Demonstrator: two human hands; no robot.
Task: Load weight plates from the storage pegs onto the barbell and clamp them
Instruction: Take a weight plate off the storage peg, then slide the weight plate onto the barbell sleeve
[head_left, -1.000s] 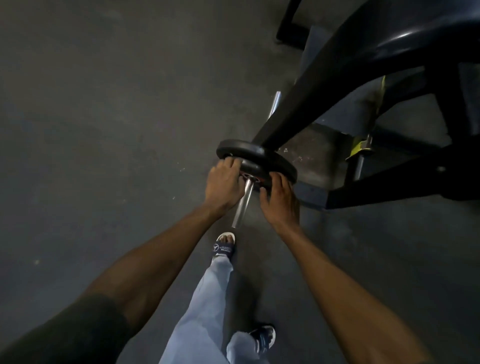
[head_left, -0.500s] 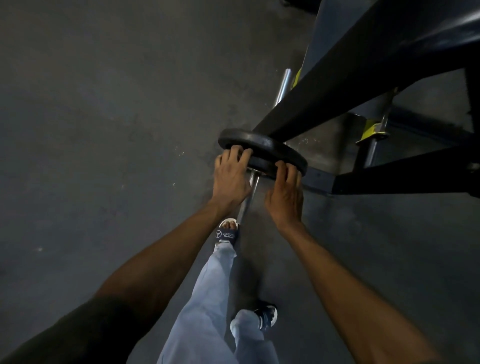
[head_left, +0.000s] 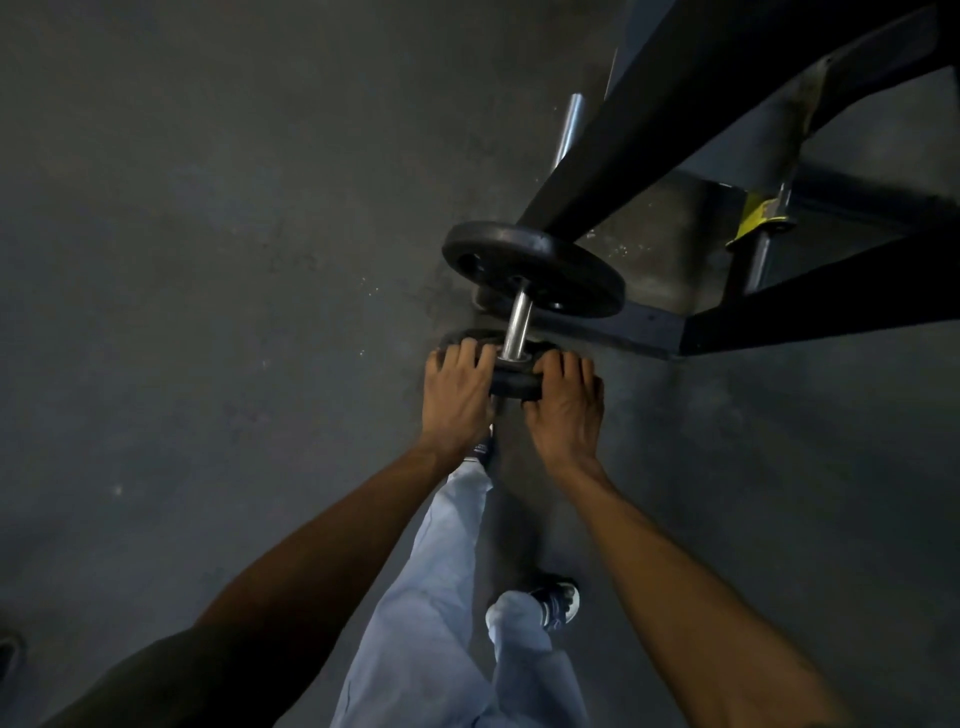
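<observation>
Far left, nothing but dim grey floor (head_left: 208, 260), with a dark sleeve (head_left: 130, 686) at the bottom corner and a bare forearm rising from it toward the middle.

Here's the left hand (head_left: 457, 395), knuckles up, fingers (head_left: 465, 353) curled over the left edge of a small plate (head_left: 514, 382), gripping it. That plate sits at the near tip of a steel peg (head_left: 517, 325), the peg's end poking through the plate's hole between the two hands. Whether the plate is fully threaded on or only just at the tip is hard to call from this angle.

Follow the peg up and away: a larger plate (head_left: 535, 267) is seated further along it, tilted face toward us, clear of the small one with bare steel between them.

Below the hands, light blue trousers (head_left: 431, 597) and two shoes, one (head_left: 483, 449) just under the left wrist, the other (head_left: 558, 603) nearer the camera.

Now the right hand (head_left: 563, 410), mirroring the left, fingers wrapped over the plate's right edge, clenched on it. Both hands hold the same plate.

Further right, a black frame (head_left: 779, 93) slants down from the top corner to behind the larger plate, a second chrome peg (head_left: 569, 130) showing beside it. A low black rail (head_left: 810, 306) runs along the floor, and a yellow collar (head_left: 761, 215) sits on an upright post near the right edge.
</observation>
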